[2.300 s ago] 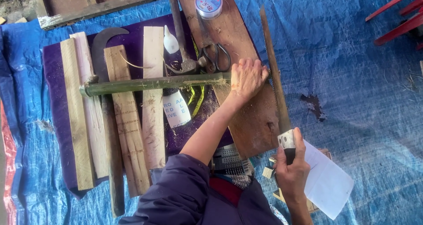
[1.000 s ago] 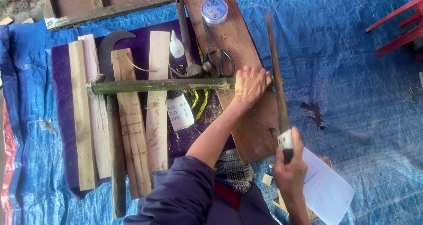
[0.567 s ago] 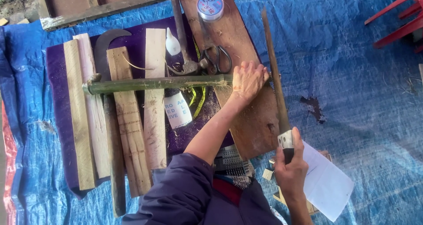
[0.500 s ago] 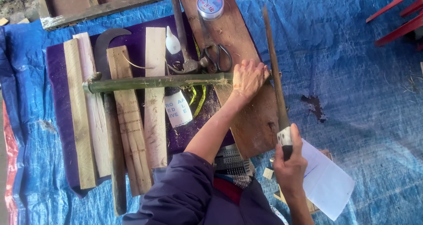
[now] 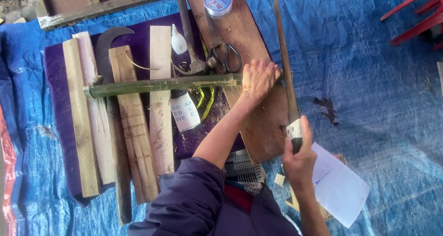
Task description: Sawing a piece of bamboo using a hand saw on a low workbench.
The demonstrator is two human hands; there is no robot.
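While the head camera looks straight down, the left hand [image 5: 258,79] presses flat, fingers curled over, on the right end of a long green bamboo pole [image 5: 161,85] that lies crosswise over the work area, its far end reaching past a row of pale wooden planks [image 5: 134,125] laid side by side on a purple cloth [image 5: 55,79]. That hand pins the pole against a brown wooden board [image 5: 258,120], which rests on a blue tarpaulin [image 5: 369,79]. The right hand [image 5: 300,157] is closed tight around the taped handle of a long, narrow, rusty-brown blade [image 5: 284,60], a saw or a knife, I cannot tell which; the blade runs away from the person and crosses just beside the left hand's fingertips, at the pole's end. Near the pole on the board lie a hammer with a metal head [image 5: 189,37] and a pair of black-handled scissors [image 5: 226,56], and a round clear-lidded tin [image 5: 218,2] sits at the board's far end. A small white squeeze bottle [image 5: 178,39] and a larger white-labelled bottle [image 5: 185,113] lie on the purple cloth, the larger one just under the pole. A dark curved sickle blade [image 5: 108,42] lies among the planks. A white sheet of paper [image 5: 339,185] lies on the tarpaulin just beside the right wrist, and red chair legs [image 5: 415,14] show at the upper right corner.
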